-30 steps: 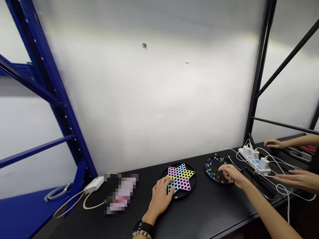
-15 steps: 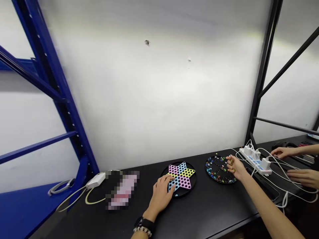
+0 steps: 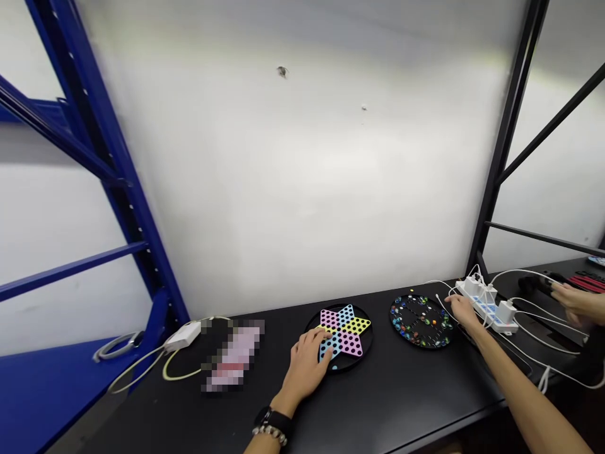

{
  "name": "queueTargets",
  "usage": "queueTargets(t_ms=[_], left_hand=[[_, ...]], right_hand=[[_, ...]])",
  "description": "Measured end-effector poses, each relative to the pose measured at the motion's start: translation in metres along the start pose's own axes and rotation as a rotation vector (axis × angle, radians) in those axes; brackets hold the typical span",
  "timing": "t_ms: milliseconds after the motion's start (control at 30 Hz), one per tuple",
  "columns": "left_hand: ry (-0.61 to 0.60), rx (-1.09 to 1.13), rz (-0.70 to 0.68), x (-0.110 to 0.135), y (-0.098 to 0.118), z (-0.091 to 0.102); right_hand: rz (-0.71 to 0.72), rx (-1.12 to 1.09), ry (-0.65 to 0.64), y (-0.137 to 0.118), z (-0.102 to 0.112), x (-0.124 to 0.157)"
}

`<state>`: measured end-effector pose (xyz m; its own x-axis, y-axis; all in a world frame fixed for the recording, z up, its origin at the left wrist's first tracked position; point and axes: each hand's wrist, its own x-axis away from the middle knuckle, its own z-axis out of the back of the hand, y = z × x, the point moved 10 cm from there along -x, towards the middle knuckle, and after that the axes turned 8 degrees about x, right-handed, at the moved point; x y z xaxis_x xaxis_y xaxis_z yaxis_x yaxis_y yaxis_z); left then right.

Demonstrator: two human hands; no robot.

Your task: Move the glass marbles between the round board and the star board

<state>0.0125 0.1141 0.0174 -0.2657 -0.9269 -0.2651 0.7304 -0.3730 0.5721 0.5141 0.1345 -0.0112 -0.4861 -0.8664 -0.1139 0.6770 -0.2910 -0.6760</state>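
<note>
My left hand (image 3: 306, 360) lies over the lower left of a star-shaped Chinese checkers board (image 3: 350, 343), fingers stretched out on its yellow and blue points. The board is pink, blue and yellow with rows of holes, and sits in a round black tray (image 3: 362, 366). To its right, a second round black tray (image 3: 416, 343) holds many coloured glass marbles (image 3: 401, 325). My right hand (image 3: 463, 310) is just beyond that tray's right rim, fingers bent downward beside a white cable (image 3: 443, 305). Its fingertips are partly hidden, and whatever they hold cannot be made out.
A white power strip (image 3: 489, 310) with plugged-in chargers and loose cables stands right of my right hand. Another person's hand (image 3: 579, 302) is blurred at the far right. A white adapter (image 3: 183, 336) and a pixelated pink item (image 3: 234, 356) lie left. Blue rack posts (image 3: 127, 183) rise at left.
My right hand has moved right, from above the marble tray to beside its rim, uncovering more marbles. My left hand stays on the board. The other person's hands have shifted.
</note>
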Motion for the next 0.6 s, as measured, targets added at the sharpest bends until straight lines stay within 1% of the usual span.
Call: queueTargets(t_ms=[100, 200, 300, 367, 467, 600], left_hand=[[-0.006, -0.001, 0.005, 0.0, 0.0, 0.0], [-0.02, 0.001, 0.014, 0.0, -0.001, -0.001], [-0.024, 0.011, 0.012, 0.001, -0.003, -0.001], [-0.022, 0.018, 0.009, 0.001, -0.005, -0.001], [-0.031, 0.017, 0.009, 0.002, -0.004, -0.001], [-0.032, 0.013, 0.01, 0.003, 0.0, 0.001]], right_hand=[[0.014, 0.168, -0.039, -0.013, -0.012, -0.004], [0.038, 0.298, -0.111, -0.032, -0.036, -0.003], [0.048, 0.341, -0.151, -0.049, -0.058, -0.001], [0.037, 0.312, -0.16, -0.057, -0.069, 0.0], [-0.01, 0.196, -0.159, -0.062, -0.077, -0.002], [-0.069, -0.091, -0.182, -0.063, -0.078, -0.003]])
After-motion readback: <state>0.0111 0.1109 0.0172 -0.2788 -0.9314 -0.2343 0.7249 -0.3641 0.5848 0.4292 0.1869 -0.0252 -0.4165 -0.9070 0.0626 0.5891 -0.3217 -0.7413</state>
